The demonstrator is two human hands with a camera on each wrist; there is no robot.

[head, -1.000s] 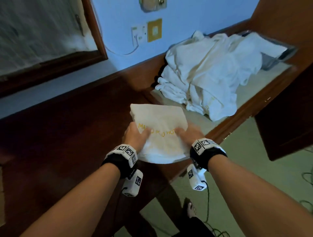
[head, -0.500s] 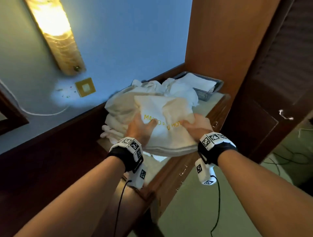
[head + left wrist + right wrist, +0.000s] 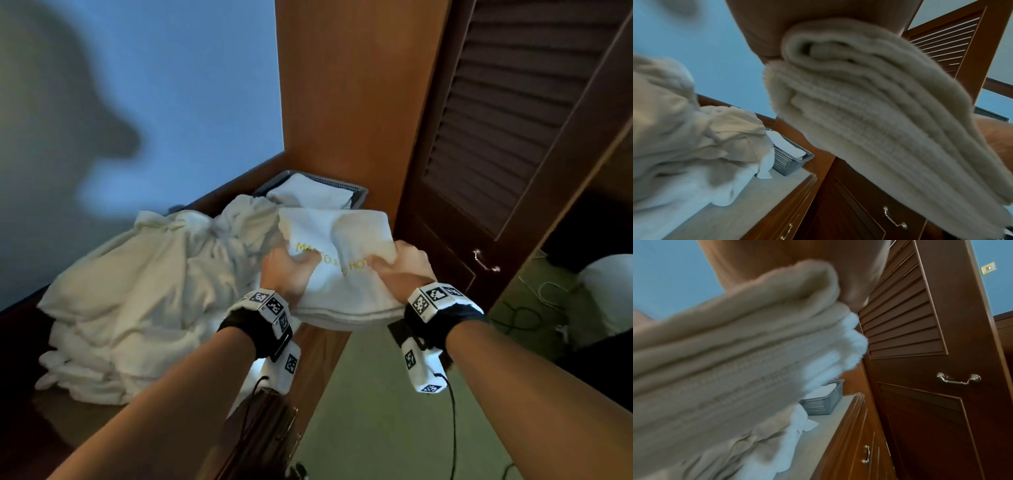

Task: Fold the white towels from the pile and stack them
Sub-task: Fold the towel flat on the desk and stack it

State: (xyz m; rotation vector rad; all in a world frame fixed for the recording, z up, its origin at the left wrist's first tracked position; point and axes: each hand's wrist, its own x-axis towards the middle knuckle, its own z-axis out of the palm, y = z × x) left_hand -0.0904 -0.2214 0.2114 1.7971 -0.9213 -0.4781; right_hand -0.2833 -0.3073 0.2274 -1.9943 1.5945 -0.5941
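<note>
A folded white towel (image 3: 337,274) with yellow lettering hangs in the air between both hands, above the cabinet's right end. My left hand (image 3: 286,272) grips its left side and my right hand (image 3: 402,265) grips its right side, thumbs on top. The left wrist view shows the folded towel (image 3: 869,113) from below, its layers stacked; so does the right wrist view, where the folded towel (image 3: 731,363) fills the left half. The pile of loose white towels (image 3: 137,294) lies on the cabinet top to the left. A grey basket (image 3: 356,192) holding folded towels stands behind, in the corner.
A louvred wooden wardrobe door (image 3: 507,137) with a metal handle (image 3: 484,262) stands right of the cabinet. A tall wooden panel (image 3: 342,102) rises behind the basket. The cabinet top (image 3: 748,199) shows bare in front of the basket. Cables (image 3: 534,308) lie on the floor to the right.
Both hands have carried the folded towel to the right, from the dark wooden surface past the loose pile to just in front of the grey basket. The view has swung right with them.
</note>
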